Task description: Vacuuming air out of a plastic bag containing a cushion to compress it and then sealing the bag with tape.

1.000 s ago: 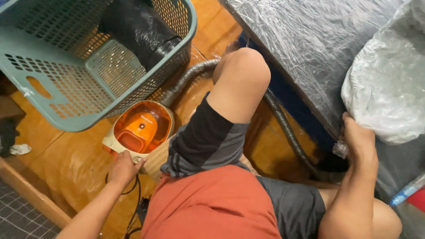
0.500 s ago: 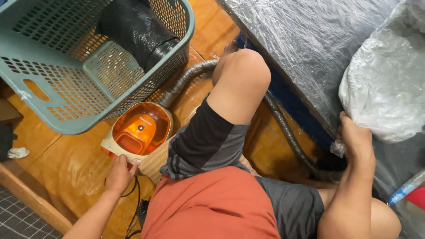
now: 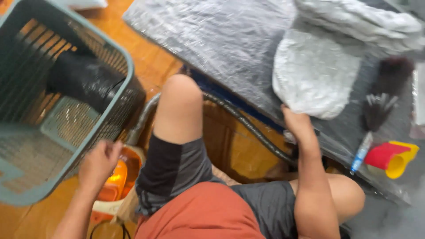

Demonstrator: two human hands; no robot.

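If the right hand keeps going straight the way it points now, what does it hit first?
The right hand points up and away toward the plastic-wrapped grey bundle lying on the wrapped mattress. That bundle looks like the first thing in line; the fingers seem at its lower edge, though blur makes contact uncertain.

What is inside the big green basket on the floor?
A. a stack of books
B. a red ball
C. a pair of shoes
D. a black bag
D: a black bag lies inside the green basket, and nothing else shows in it; the left hand is beside the basket's near side.
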